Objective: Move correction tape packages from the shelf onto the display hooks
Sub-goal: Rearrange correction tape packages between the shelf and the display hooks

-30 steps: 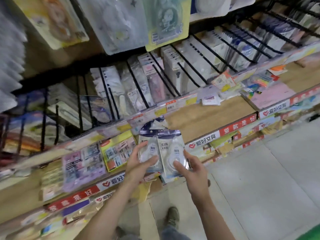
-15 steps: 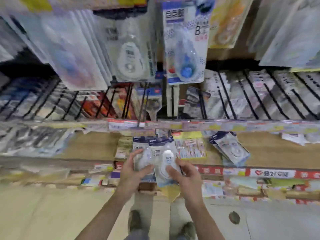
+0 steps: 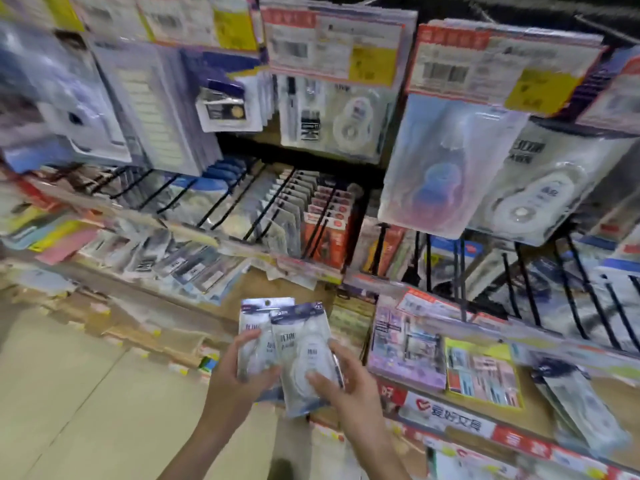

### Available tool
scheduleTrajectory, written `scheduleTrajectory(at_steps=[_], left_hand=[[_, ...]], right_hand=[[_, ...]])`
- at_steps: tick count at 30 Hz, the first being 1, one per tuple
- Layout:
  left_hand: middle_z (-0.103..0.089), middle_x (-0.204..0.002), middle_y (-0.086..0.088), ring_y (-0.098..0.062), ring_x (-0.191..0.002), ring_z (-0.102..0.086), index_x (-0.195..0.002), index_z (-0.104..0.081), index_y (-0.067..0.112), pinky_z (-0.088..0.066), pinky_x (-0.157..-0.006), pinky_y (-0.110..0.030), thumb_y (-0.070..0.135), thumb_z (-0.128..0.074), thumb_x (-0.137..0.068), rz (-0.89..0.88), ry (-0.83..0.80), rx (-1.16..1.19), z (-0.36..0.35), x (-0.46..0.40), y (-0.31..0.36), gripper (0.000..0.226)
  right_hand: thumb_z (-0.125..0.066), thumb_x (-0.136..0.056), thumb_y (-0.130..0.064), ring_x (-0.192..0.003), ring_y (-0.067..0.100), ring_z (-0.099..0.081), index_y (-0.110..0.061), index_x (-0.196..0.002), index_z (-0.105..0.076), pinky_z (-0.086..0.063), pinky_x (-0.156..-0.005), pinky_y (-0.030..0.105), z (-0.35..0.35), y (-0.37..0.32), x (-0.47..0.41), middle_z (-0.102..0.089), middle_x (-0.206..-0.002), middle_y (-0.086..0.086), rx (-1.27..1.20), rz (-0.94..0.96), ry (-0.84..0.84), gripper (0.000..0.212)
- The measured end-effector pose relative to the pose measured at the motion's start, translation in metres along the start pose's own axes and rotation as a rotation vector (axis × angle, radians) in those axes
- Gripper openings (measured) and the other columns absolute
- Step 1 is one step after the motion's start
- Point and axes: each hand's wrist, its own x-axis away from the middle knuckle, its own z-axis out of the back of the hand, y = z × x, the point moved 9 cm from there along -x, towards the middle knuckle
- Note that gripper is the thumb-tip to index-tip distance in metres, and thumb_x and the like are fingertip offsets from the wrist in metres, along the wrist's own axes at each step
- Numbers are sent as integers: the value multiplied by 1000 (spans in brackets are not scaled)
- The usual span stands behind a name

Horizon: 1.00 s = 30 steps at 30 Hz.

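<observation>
From the head camera, both hands hold a small fan of correction tape packages [image 3: 289, 351] out in front of the shelf, low in the middle of the view. The left hand [image 3: 239, 375] grips the rear package along its left edge, thumb across the front; the right hand [image 3: 346, 382] pinches the front package from its right side, thumb pressed on the clear bubble. The two packages overlap, tilted a little, with their hang-holes at the top.

Above them stand rows of black display hooks [image 3: 263, 206], most already loaded, and a hanging package of similar correction tape [image 3: 533, 188] shows up at the right. A wooden shelf [image 3: 533, 393] runs below — more goods lie on it.

This looks like the carrying step: packages are picked up, not yet hung. Next the person needs to separate one package, raise it, and line its hole up with a matching hook's tip — the view is blurred, so I cannot tell which hook has room.
</observation>
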Motion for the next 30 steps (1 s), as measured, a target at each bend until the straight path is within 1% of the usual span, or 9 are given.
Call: scheduleTrajectory(at_steps=[3, 6, 10, 14, 17, 20, 23, 27, 30], left_hand=[[-64, -122, 22, 1, -111, -59, -108, -62, 48, -52, -81, -24, 50, -82, -48, -48, 26, -50, 31, -5, 9, 64], [-67, -122, 10, -7, -111, -63, -107, -65, 50, -55, -87, -33, 49, -83, -48, -95, 50, -17, 56, -8, 23, 61], [-69, -113, 22, 5, -100, -65, -103, -64, 55, -53, -78, -12, 41, -83, -58, -215, 29, -13, 74, -11, 60, 51], [-73, -105, 16, 5, -82, -68, -106, -70, 34, -53, -70, -10, -4, -87, -64, -279, -11, 9, 79, -15, 96, 59], [-68, -115, 23, 10, -100, -64, -109, -67, 42, -51, -77, -9, 24, -84, -57, -377, 5, 5, 90, -23, 129, 57], [-65, -120, 20, 4, -113, -60, -112, -62, 50, -50, -88, -13, 41, -80, -59, -427, -17, 24, 93, -35, 158, 57], [-66, -116, 21, 8, -104, -63, -105, -64, 52, -48, -81, -4, 18, -81, -62, -468, -58, 51, 81, -39, 183, 58], [-67, -105, 28, 13, -94, -64, -111, -62, 31, -47, -71, -1, -13, -82, -67, -465, -103, 35, 61, -46, 192, 66], [-67, -113, 23, 4, -100, -67, -111, -64, 38, -53, -73, -9, 4, -89, -64, -490, -130, 70, 55, -51, 195, 63]], right_hand=[[-89, -73, -19, -114, -1, -64, -26, -117, -70, -52, -102, 34, -23, -6, -6, -70, -118, -23, 15, 33, -5, 49], [-88, -73, -8, -113, 9, -67, -23, -112, -75, -55, -95, 30, -42, -20, -7, -73, -120, -7, 7, 91, -8, 44], [-85, -71, -2, -97, 10, -72, -21, -109, -74, -57, -79, 24, -65, -48, -1, -77, -107, -5, -43, 124, -54, 44], [-101, -44, -34, -83, 14, -72, -25, -94, -83, -58, -71, 25, -69, -82, 10, -78, -98, 4, -146, 207, -3, 54], [-98, -27, -60, -73, 21, -66, -35, -92, -81, -54, -67, 36, -64, -114, 17, -78, -92, 6, -111, 289, 72, 72], [-100, -38, -43, -77, 15, -74, -31, -86, -82, -58, -68, 25, -46, -156, 23, -78, -94, 5, -178, 418, 156, 52], [-83, -55, -13, -63, 1, -68, -26, -81, -82, -53, -59, 14, -34, -199, 27, -78, -88, -4, -215, 520, 194, 29], [-79, -64, -17, -89, 2, -72, -27, -102, -72, -55, -73, 15, -22, -231, 18, -77, -101, -11, -234, 617, 312, 40], [-79, -70, -28, -77, -3, -60, -37, -103, -72, -51, -72, 14, -21, -247, 13, -74, -112, -12, -192, 654, 390, 35]])
